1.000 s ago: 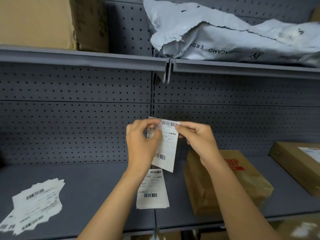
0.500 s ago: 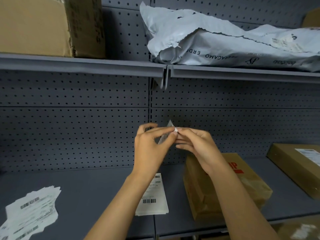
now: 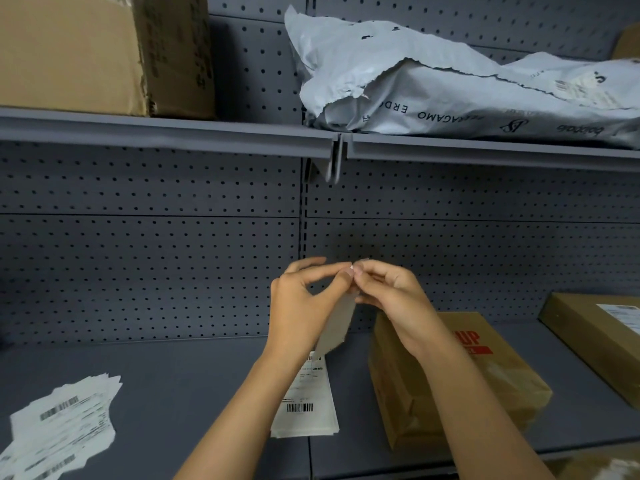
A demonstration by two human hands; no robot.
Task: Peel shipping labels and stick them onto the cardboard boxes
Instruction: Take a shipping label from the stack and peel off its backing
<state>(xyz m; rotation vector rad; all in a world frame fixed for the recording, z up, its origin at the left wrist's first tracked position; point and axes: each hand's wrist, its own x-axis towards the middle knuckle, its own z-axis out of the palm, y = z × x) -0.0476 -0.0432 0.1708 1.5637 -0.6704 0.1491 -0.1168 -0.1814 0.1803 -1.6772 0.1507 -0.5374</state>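
— Head view: both hands, left hand [image 3: 304, 306] and right hand [image 3: 391, 296], pinch one shipping label [image 3: 337, 323] at its top corner, above the shelf [image 3: 173, 393].
— Each grip is clamped on it; the cardboard box [image 3: 450, 382] sits just right.

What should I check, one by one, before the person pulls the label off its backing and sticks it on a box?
1. Both hands on the label: ok. The left hand and right hand pinch the top corner of the held label.
2. Corner already split from backing: cannot tell, the fingertips hide it.
3. Printed side of the label: cannot tell, only its plain side shows.
4. Box within reach: ok. The brown box with red print lies on the lower shelf just under the right hand.
5. That box's top free of a label: ok, none shows.
6. More labels ready: ok. A stack of labels lies below the left wrist.
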